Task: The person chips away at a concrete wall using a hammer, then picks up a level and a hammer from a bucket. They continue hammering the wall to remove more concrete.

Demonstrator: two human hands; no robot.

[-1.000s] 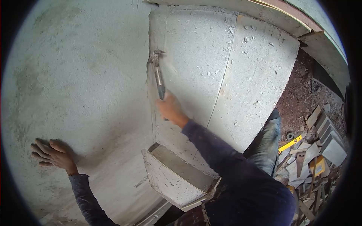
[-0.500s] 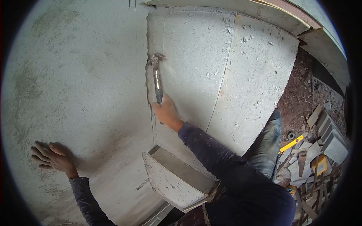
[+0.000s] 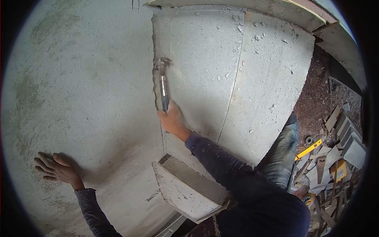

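Observation:
My right hand [image 3: 173, 121] is wrapped round the dark grip of a claw hammer [image 3: 163, 85]. The hammer's head lies at the ragged edge where the plastered wall [image 3: 94, 79] meets a pale board surface [image 3: 201, 59]. Whether the head touches the wall is hard to tell. Far to the left, my left hand [image 3: 58, 170] rests flat against the wall with its fingers spread, holding nothing. Crumbs of broken plaster are scattered over the pale boards, which have a seam between them.
Below my right forearm is a box-like board piece [image 3: 189, 189]. On the floor at right lie a yellow spirit level [image 3: 308, 149], a handsaw [image 3: 320, 169], a roll of tape [image 3: 309, 140], stacked grey blocks [image 3: 352, 152] and wood scraps. A ledge [image 3: 284, 14] runs along the top.
The view has shifted slightly. My right hand and the hammer stay at nearly the same place on the wall edge, and my left hand remains pressed on the wall.

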